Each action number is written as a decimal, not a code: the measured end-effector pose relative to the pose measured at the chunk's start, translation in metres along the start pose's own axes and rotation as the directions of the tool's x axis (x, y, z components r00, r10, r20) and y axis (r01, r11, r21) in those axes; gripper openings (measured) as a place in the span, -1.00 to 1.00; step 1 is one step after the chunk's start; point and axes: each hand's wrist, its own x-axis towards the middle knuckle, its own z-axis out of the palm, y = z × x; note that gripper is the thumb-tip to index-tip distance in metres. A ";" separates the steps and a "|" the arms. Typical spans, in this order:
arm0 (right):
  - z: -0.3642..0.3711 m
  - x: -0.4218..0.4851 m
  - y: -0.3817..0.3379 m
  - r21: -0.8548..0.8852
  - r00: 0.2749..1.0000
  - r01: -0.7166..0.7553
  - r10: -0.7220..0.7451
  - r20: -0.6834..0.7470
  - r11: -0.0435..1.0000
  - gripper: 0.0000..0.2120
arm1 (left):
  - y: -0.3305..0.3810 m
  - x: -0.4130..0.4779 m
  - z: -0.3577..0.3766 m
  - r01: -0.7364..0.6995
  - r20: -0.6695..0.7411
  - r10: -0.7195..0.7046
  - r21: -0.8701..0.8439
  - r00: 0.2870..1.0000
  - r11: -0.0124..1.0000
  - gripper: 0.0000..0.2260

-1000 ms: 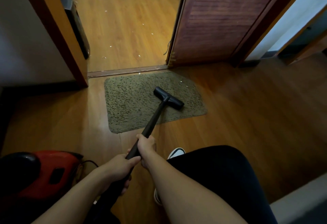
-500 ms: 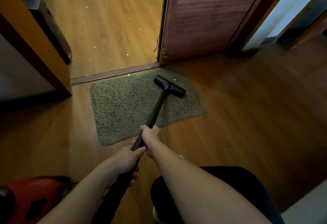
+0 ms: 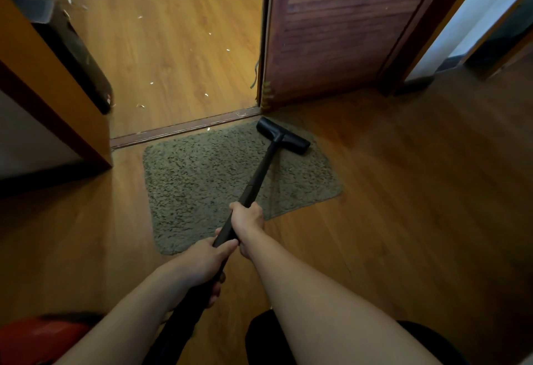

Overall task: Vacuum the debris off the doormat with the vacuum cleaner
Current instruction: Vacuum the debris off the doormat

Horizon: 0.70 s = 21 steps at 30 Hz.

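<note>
A shaggy grey-green doormat (image 3: pixel 207 180) lies on the wooden floor in front of a doorway. The black vacuum wand (image 3: pixel 259 171) runs from my hands up to its T-shaped floor head (image 3: pixel 284 139), which rests on the mat's far right corner near the door. My right hand (image 3: pixel 247 220) grips the wand higher up; my left hand (image 3: pixel 203 261) grips it lower, close behind the right. The red vacuum body (image 3: pixel 43 338) shows at the bottom left edge.
A threshold strip (image 3: pixel 184 128) borders the mat's far edge. Pale debris bits (image 3: pixel 151 83) lie scattered on the floor beyond it. A brown louvred door (image 3: pixel 331 33) stands open on the right. A door frame (image 3: pixel 43 82) and dark appliance (image 3: pixel 75 56) stand left.
The floor head has slid from the mat's middle to its far right corner. Both hands have pushed forward with the wand. My view has advanced, so the red vacuum body has dropped toward the bottom edge.
</note>
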 end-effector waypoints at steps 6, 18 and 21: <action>-0.004 0.024 -0.023 0.017 0.999 0.030 -0.030 -0.015 0.999 -0.65 | 0.030 0.016 0.006 -0.009 -0.007 0.009 -0.012 1.000 1.000 -0.67; -0.027 0.044 -0.031 -0.012 1.000 0.019 -0.019 0.001 1.000 -0.63 | 0.043 0.026 0.023 0.001 0.035 0.001 -0.066 0.999 0.998 -0.70; -0.032 0.032 -0.020 0.000 1.000 0.006 -0.006 -0.013 1.000 -0.70 | 0.033 0.015 0.026 0.008 0.047 -0.007 -0.034 0.999 0.999 -0.71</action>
